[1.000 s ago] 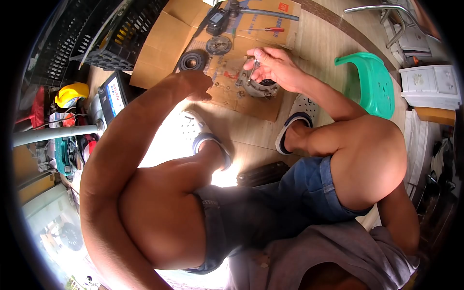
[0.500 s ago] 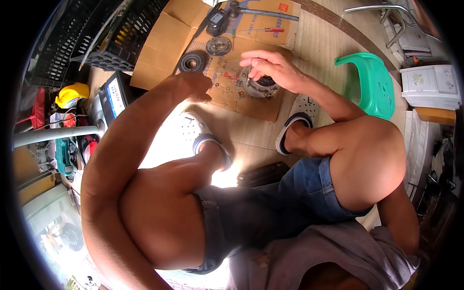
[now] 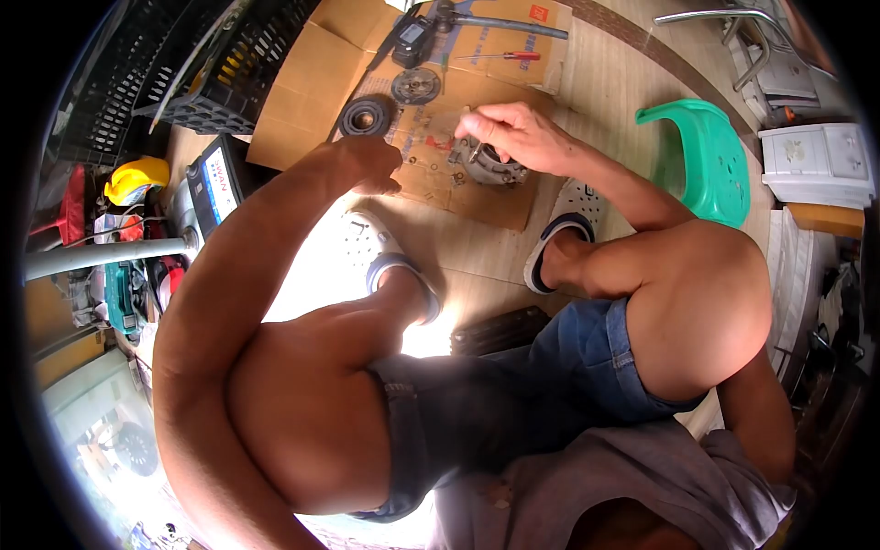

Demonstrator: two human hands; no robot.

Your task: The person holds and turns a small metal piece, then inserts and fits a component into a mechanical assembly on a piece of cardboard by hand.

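Note:
Above a round metal housing [image 3: 493, 167] on the cardboard sheet [image 3: 513, 209], my right hand [image 3: 524, 137] has its fingers bent and drawn together at the tips. Anything pinched there is too small to make out. My left hand [image 3: 368, 165] is curled at the cardboard's near edge, back of the hand up, its fingertips mostly hidden. Just beyond it lie a black ring-shaped part [image 3: 365, 116] and a round metal plate [image 3: 415, 86]. Several small loose pieces [image 3: 456, 180] are scattered between my hands.
Farther back on the cardboard are a hammer [image 3: 509, 25], a red-handled screwdriver [image 3: 521, 56] and a black device with a small screen [image 3: 412, 37]. A green plastic stool [image 3: 701, 156] stands at right. Black crates [image 3: 220, 82] and a boxed battery [image 3: 216, 183] are at left.
My right hand's fingers have bent further and come closer together over the housing. My left hand stays almost where it was.

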